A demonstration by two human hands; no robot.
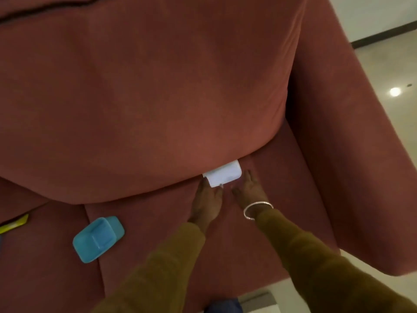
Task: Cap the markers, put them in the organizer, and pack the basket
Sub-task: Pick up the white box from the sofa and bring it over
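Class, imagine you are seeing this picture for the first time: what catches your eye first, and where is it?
A small white object sits wedged in the seam where the back cushion of the red sofa meets its seat. Both hands reach for it: the left hand touches its near edge and the right hand lies flat beside it. Further left on the seat lies a light blue plastic container.

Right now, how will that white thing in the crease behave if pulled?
The white thing has a flat face and rounded corners: probably stiff. Its far edge sits under the back cushion, so it may drag. Small beside the left hand, likely light.
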